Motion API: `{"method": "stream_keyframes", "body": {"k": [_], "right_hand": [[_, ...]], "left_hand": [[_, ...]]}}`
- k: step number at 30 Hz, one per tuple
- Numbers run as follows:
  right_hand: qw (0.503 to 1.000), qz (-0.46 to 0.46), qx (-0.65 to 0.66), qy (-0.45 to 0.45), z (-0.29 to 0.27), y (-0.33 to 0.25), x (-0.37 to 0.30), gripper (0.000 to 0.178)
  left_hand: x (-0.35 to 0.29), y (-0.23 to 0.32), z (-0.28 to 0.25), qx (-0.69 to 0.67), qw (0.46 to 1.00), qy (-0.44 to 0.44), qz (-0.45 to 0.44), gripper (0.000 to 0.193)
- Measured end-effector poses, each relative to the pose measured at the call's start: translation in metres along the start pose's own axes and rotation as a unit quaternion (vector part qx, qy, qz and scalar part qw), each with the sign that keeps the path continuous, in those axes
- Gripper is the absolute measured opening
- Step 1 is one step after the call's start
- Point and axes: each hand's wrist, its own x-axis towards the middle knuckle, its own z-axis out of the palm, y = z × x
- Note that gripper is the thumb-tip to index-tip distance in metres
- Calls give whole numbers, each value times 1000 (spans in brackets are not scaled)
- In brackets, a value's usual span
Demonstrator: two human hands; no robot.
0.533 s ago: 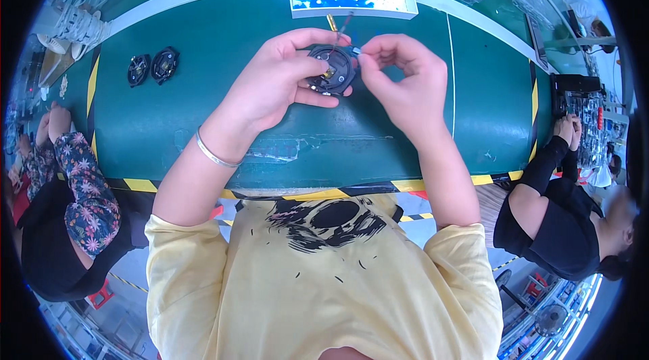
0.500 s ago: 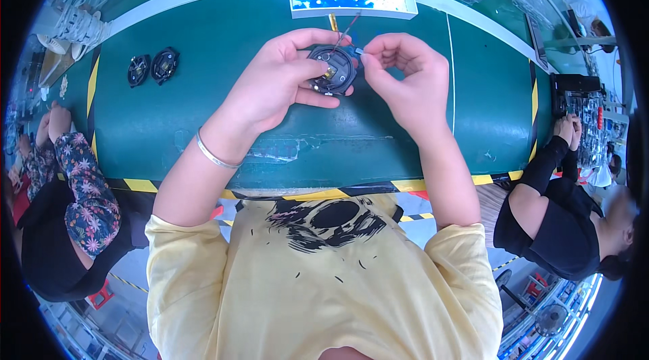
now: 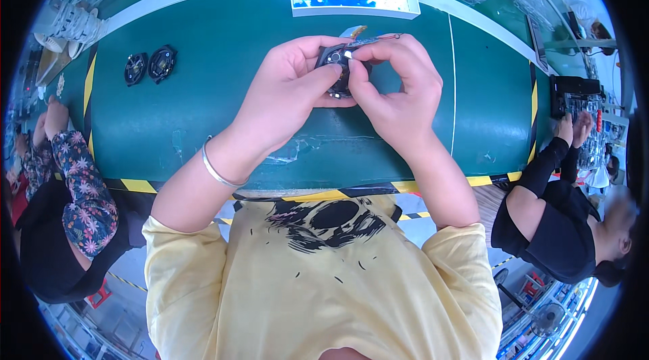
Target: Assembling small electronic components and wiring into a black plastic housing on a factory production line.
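My left hand point(image 3: 282, 86) grips a black round device housing point(image 3: 329, 56) above the bench, its thumb lying across the inner face. Against the upper right of that housing, my right hand point(image 3: 402, 86) pinches a small pale piece point(image 3: 348, 54) between thumb and forefinger. A yellowish ribbon strip point(image 3: 354, 31) sticks out past the housing's far edge. Beside it, thin wires point(image 3: 389, 38) run over my right forefinger. My fingers hide much of the housing's inside.
Two similar black housings point(image 3: 162, 64) lie on the green bench point(image 3: 203, 103) to the left. At the far side stands a white box point(image 3: 355, 12) of small blue pieces. Co-workers sit at left and right. Striped tape point(image 3: 318, 194) borders the near edge.
My right hand has moved left with the small piece, from beside the housing onto its face. The ribbon and wires now lean to the right, and the housing has tilted.
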Motion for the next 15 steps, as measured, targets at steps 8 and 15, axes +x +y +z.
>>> {"method": "stream_keyframes", "body": {"k": [8, 15], "right_hand": [[1000, -14, 16, 6, 2, 1, 1, 13], [998, -28, 44, -25, 5, 12, 1, 11]], "left_hand": [[-5, -7, 5, 32, 997, 20, 71, 29], [-2, -4, -2, 26, 998, 63, 16, 24]]}}
